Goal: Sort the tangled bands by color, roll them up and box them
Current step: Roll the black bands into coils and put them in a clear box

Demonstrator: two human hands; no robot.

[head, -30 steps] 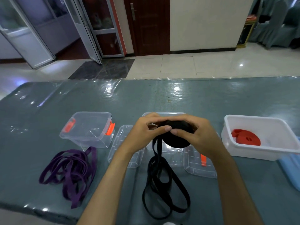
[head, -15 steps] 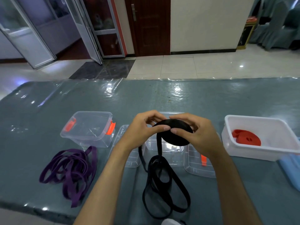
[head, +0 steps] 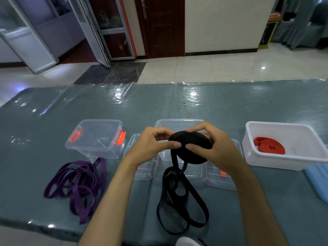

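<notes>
The person stands at a long table covered with a shiny grey-green plastic sheet (head: 177, 103), and both hands work just above it. The left hand (head: 150, 144) and the right hand (head: 213, 144) hold between them a flat round roll of black band (head: 190, 147); the fingers and thumb of each hand are curled around its edge, the two thumbs lying on the side of the roll that faces the person. From the roll the loose black tail (head: 179, 197) hangs down and lies in several loops on the table, close to the near edge. The hands and the roll cover much of a clear plastic box without lid (head: 177, 122) that stands directly behind them. To the left stands a second clear plastic box with orange clips (head: 96, 137). Two clear flat lids lie nearer to the person, one (head: 147, 167) below the left wrist and one (head: 218, 178) below the right wrist, both partly hidden by the arms. On the right stands one white plastic tub (head: 276, 125), and inside it lies one rolled red band (head: 268, 148). At the left, well apart from the black band, lies one loose heap of purple band (head: 78, 183), not rolled. At the far right edge a light blue object (head: 319, 181) is only partly visible, and I cannot tell what it is.
</notes>
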